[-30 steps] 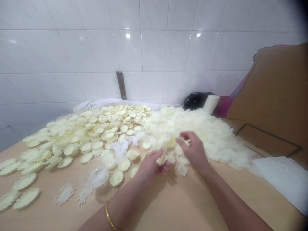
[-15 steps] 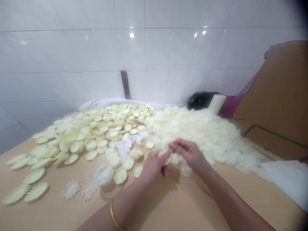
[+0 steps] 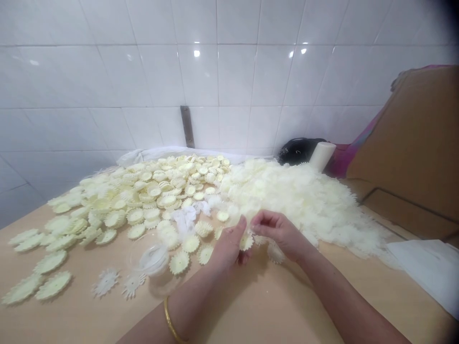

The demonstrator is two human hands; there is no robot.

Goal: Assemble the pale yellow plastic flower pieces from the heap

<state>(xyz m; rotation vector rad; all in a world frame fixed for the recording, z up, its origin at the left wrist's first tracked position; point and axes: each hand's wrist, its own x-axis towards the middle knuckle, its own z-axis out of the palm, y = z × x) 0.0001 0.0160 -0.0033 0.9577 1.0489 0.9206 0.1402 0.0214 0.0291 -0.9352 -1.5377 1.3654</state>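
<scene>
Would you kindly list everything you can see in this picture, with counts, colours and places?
frilled discs: many, pale yellow, spread over the table's left and middle
loose heap: one, whiter pieces, right of the discs
flat cut-outs: two, white, left of the cup
clear cup: one, transparent, left of the left hand
black object: one, behind the heap
cylinder: one, white, beside the black object
cardboard: brown, far right
sheet: one, white, right table edge
metal strip: one, grey, on the tiled wall
table: one, light wood
left hand: gold bangle on wrist, holds one small disc
right hand: fingertips meet the left thumb
</scene>
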